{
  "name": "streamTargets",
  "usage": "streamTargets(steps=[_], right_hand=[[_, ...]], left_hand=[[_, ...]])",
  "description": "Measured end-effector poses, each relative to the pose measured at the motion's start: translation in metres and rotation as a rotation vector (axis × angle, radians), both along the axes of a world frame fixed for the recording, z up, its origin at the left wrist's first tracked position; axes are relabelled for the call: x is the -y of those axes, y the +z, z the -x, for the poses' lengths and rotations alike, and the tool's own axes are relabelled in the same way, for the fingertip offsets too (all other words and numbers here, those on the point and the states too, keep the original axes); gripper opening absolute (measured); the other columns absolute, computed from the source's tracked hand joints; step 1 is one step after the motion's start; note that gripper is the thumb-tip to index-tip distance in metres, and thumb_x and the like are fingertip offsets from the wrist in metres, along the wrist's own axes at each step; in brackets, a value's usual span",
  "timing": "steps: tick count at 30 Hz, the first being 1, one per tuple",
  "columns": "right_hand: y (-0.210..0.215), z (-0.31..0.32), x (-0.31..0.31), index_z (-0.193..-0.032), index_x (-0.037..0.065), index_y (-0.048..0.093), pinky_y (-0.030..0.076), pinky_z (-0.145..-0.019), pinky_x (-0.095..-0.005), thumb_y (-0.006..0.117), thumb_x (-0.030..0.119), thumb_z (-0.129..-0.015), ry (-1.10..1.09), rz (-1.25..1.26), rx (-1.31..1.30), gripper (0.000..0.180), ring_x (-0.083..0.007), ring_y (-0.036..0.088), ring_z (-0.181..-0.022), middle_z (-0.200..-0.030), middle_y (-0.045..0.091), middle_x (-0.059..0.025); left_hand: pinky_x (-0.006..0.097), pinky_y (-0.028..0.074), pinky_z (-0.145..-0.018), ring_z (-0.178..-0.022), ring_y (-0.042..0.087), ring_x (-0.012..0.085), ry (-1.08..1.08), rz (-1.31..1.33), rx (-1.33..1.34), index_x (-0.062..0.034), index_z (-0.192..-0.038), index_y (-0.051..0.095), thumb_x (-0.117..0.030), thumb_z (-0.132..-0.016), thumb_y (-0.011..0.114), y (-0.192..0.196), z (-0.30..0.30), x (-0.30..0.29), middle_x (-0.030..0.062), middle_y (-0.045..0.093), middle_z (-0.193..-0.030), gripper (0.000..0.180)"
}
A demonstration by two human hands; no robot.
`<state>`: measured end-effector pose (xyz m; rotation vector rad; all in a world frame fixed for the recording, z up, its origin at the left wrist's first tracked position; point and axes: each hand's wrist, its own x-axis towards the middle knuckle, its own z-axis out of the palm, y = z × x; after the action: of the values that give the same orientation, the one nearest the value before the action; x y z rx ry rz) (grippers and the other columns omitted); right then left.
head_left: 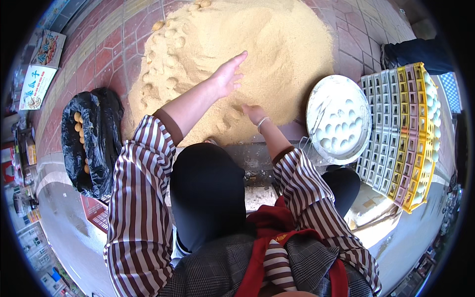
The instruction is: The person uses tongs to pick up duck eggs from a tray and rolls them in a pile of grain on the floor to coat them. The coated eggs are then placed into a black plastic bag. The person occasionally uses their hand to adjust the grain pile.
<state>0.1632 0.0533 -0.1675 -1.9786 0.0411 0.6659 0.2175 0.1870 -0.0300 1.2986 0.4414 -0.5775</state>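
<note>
A wide heap of tan husk (277, 59) covers the paving in front of me. Over its middle my left hand (227, 78) is held out, fingers spread and holding nothing. Lower and closer to me, my right hand (254, 114) hangs at the near part of the heap, a finger stretched toward a small hollow; nothing shows in it, and some fingers are hidden. Husk-coated eggs (158, 25) sit at the far left edge of the heap. To the right stands a round basin (363, 106) of whitish paste with several eggs (341, 129) partly sunk in it.
Beyond the basin, stacked plastic egg trays (383, 128) in grey, pink and yellow hold pale green eggs (428, 143). A black plastic bag (101, 148) with coated eggs (79, 126) rests on a red crate (94, 214) at left. Someone's dark-clothed leg (420, 55) is at upper right.
</note>
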Motion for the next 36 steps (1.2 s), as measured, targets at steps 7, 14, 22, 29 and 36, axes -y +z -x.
streamTargets(steps=[7,14,22,29,36], right_hand=[[0.100,0.016,0.020,-0.096,0.005,0.059,0.048,-0.063,-0.0254,0.054,0.024,-0.091,-0.616,-0.839,0.093,0.021,-0.0105,0.053,-0.069,-0.077,0.056,-0.0029],[0.135,0.078,0.033,-0.106,0.003,0.057,0.045,-0.081,-0.0278,0.053,0.023,-0.092,-0.708,-0.982,0.129,0.024,-0.0163,0.057,-0.090,-0.098,0.061,-0.0081],[0.075,0.127,0.045,-0.133,0.005,0.047,0.023,-0.110,-0.0366,0.036,0.059,-0.091,-0.082,-0.383,0.205,0.069,-0.0317,0.031,-0.135,-0.139,0.042,-0.0201],[-0.056,0.066,0.069,-0.124,0.012,0.057,0.042,-0.096,-0.0361,0.052,0.045,-0.084,-0.057,0.140,0.018,0.052,-0.0315,0.056,-0.112,-0.120,0.059,-0.0175],[-0.103,-0.037,0.034,-0.105,0.010,0.066,0.046,-0.088,-0.0393,0.052,0.029,-0.084,0.113,0.212,0.131,0.031,-0.0345,0.060,-0.099,-0.109,0.062,-0.0194]], left_hand=[[0.036,0.047,-0.082,-0.096,0.057,0.0219,-0.108,-0.576,0.276,-0.0016,-0.111,0.060,-0.008,-0.088,0.057,0.031,0.020,0.030,0.0152,0.060,-0.106,0.024],[0.029,0.047,-0.062,-0.067,0.055,0.0153,0.483,0.034,0.051,-0.0001,-0.097,0.061,-0.013,-0.094,0.046,-0.011,0.093,0.110,0.0063,0.060,-0.082,0.020],[0.039,0.031,-0.104,-0.122,0.037,0.0262,0.512,0.174,-0.350,-0.0034,-0.134,0.038,-0.038,-0.094,0.046,0.010,0.135,0.083,0.0164,0.038,-0.133,0.053],[0.025,0.039,-0.081,-0.092,0.047,0.0125,0.407,-0.082,0.397,-0.0051,-0.123,0.052,-0.009,-0.086,0.059,0.102,0.109,-0.003,0.0040,0.051,-0.103,0.039],[0.017,0.031,-0.058,-0.064,0.035,0.0025,0.482,-0.076,0.505,-0.0032,-0.104,0.063,0.014,-0.079,0.051,0.095,0.094,-0.021,-0.0064,0.046,-0.079,0.033]])
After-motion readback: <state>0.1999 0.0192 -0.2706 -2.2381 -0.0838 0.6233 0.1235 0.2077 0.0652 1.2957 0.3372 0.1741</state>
